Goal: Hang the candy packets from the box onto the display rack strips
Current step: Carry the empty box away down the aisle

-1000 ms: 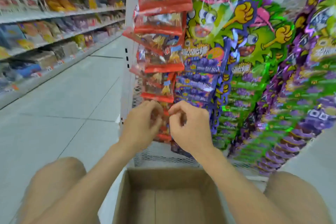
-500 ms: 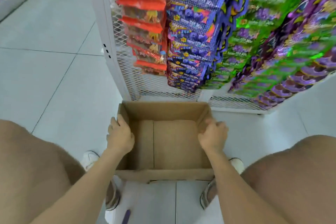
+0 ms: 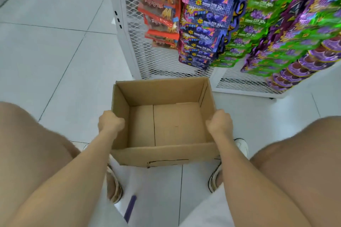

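A brown cardboard box [image 3: 162,155] sits open between my knees, and I see no packets inside it. My left hand [image 3: 110,121] grips its left wall and my right hand [image 3: 219,123] grips its right wall. Beyond the box stands the white mesh display rack [image 3: 156,61]. On it hang strips of red candy packets [image 3: 162,16], blue-purple packets [image 3: 204,24], green packets [image 3: 258,24] and purple packets [image 3: 304,57].
Pale floor tiles [image 3: 55,51] spread to the left of the rack. My bare knees flank the box and my shoes [image 3: 239,145] stand under it. A small purple strip [image 3: 130,208] lies on the floor near my left foot.
My hands left the red packets on the rack, came down and took hold of the box's two side walls. The box now sits higher and closer to me, tilted slightly.
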A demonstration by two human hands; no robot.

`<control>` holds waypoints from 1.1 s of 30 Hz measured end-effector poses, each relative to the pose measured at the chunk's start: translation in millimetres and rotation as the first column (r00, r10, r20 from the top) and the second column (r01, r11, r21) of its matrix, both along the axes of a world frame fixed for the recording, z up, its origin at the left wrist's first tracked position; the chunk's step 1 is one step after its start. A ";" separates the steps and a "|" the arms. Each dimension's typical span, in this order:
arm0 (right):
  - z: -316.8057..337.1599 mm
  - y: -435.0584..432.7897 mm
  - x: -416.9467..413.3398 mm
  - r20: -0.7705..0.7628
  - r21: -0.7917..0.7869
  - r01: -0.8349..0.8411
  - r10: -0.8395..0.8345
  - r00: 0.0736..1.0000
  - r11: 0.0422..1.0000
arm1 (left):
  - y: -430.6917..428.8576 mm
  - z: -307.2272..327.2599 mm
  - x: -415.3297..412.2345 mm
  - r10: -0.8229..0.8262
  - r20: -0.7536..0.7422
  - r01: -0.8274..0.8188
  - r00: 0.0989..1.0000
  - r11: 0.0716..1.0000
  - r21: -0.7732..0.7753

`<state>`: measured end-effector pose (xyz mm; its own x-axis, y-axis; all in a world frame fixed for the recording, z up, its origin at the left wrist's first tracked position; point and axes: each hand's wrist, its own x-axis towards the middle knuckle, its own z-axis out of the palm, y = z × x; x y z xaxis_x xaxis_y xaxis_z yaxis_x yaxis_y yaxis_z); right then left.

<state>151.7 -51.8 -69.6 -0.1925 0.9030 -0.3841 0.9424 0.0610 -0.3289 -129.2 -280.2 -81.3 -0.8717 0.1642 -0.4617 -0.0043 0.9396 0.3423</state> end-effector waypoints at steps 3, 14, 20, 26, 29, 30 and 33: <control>10.5 17.3 -19.4 0.048 -0.002 -0.076 0.076 0.996 0.997 | 16.2 8.9 -21.6 -0.003 -0.078 0.005 0.997 1.000 0.029; 75.6 -20.0 -74.9 0.149 -0.357 -0.166 0.231 0.961 0.919 | -5.8 111.6 -106.8 -0.111 0.004 0.110 0.994 0.979 -0.171; 209.2 -73.3 -138.3 0.151 -0.454 -0.164 0.257 0.954 0.876 | -56.5 256.1 -160.5 -0.086 0.031 0.091 0.996 0.969 -0.229; 368.8 -142.0 -261.7 0.109 -0.446 -0.344 0.432 0.895 0.826 | -162.9 428.6 -252.0 0.118 -0.035 -0.123 0.992 0.947 -0.296; 454.0 -153.3 -330.7 0.129 -0.356 -0.363 0.430 0.894 0.861 | -201.2 506.2 -288.7 0.205 -0.028 -0.205 0.978 0.944 -0.259; 475.9 -151.2 -351.5 0.122 -0.329 -0.375 0.432 0.893 0.867 | -208.2 527.4 -300.4 0.236 -0.033 -0.237 0.971 0.942 -0.236; 535.1 -134.5 -414.1 0.030 -0.246 -0.398 0.417 0.908 0.884 | -211.9 577.8 -343.7 0.319 -0.060 -0.324 0.946 0.932 -0.160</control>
<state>-262.4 -186.3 465.5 -0.4843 0.6364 -0.6004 0.8743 0.3774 -0.3052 -472.9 -492.1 496.5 -0.8799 -0.2037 -0.4293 -0.3071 0.9332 0.1868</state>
